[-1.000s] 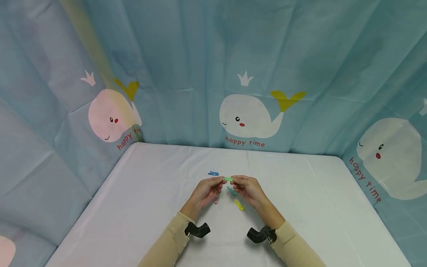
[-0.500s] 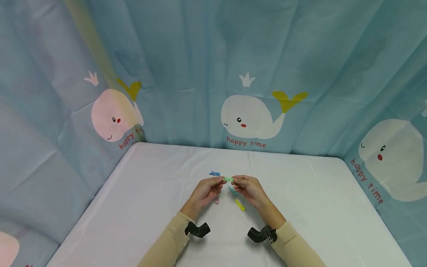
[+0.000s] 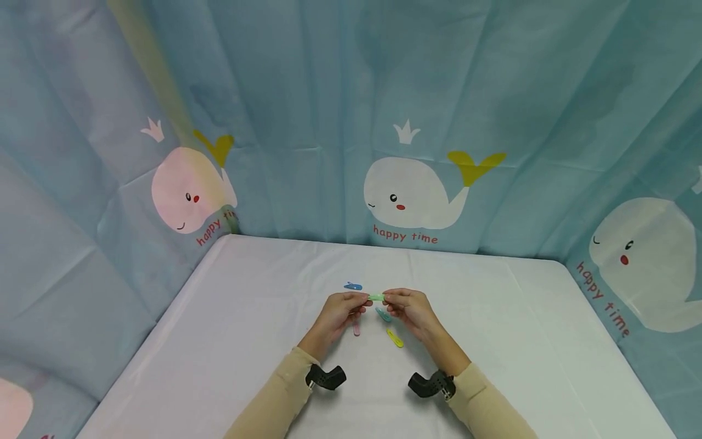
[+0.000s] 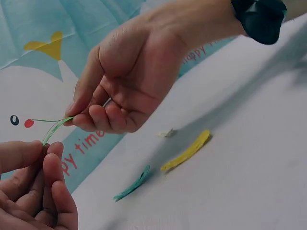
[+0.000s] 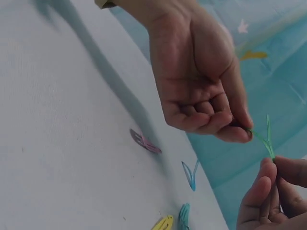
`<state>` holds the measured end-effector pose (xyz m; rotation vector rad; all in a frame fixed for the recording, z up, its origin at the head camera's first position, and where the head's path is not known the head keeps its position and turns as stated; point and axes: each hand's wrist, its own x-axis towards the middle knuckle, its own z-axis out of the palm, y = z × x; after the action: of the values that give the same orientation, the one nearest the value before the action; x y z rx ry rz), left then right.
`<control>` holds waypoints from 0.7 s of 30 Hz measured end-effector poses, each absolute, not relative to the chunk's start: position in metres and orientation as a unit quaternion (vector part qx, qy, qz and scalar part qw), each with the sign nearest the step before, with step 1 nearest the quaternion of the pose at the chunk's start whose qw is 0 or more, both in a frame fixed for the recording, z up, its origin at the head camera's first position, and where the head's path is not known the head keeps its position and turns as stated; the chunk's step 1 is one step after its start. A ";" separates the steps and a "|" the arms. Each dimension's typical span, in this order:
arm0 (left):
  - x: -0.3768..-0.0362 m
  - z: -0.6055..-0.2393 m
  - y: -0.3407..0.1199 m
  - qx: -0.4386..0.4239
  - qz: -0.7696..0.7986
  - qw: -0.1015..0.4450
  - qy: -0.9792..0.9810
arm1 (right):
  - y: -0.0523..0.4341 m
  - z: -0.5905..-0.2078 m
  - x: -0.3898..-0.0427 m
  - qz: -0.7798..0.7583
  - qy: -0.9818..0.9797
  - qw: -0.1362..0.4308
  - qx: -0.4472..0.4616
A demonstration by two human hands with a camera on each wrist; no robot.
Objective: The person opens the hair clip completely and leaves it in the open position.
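A bright green snap hair clip [image 3: 376, 297] is held above the table between both hands. My left hand [image 3: 340, 311] pinches it at one end, thumb against forefinger. The other end is pinched by my right hand [image 3: 408, 312]. In the right wrist view the green clip [image 5: 268, 143] stands spread in a V, one prong free and the other in the left fingertips. Beneath the hands lie a teal hair clip [image 3: 382, 314], a yellow one and a pink hair clip [image 3: 356, 328], partly covered by the left hand. Farther back lies a blue hair clip [image 5: 193, 178], its prongs spread.
The yellow hair clip [image 3: 395, 338] is nearest the person. A white cloth [image 3: 241, 341] covers the table. Blue curtains [image 3: 296, 122] with printed whales surround its back and sides. A small pale scrap [image 4: 166, 132] lies near the yellow clip. Each wrist wears a black camera mount [image 3: 328, 378].
The green clip and the fingertips have dipped slightly and turned a little, both hands keeping their pinch. The whole view has shifted slightly. The other clips lie as before.
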<state>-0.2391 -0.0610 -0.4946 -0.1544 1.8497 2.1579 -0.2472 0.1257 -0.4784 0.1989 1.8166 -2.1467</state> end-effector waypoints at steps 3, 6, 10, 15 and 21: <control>-0.241 -0.496 -0.060 -0.026 0.704 0.113 0.701 | 0.128 -0.480 -0.249 -0.739 0.652 0.160 0.057; -0.243 -0.497 -0.059 0.006 0.651 0.071 0.755 | 0.130 -0.481 -0.252 -0.724 0.670 0.158 0.044; -0.247 -0.495 -0.058 0.022 0.607 0.042 0.793 | 0.130 -0.482 -0.258 -0.702 0.694 0.155 0.038; -0.255 -0.490 -0.056 0.019 0.575 0.032 0.818 | 0.130 -0.481 -0.267 -0.674 0.723 0.146 0.045; -0.272 -0.480 -0.053 0.040 0.528 0.017 0.848 | 0.130 -0.478 -0.283 -0.660 0.738 0.128 0.059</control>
<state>-0.2720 -0.0533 -0.4802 0.1231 2.6345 1.6417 -0.2829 0.1295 -0.4781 0.1715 2.1457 -1.9196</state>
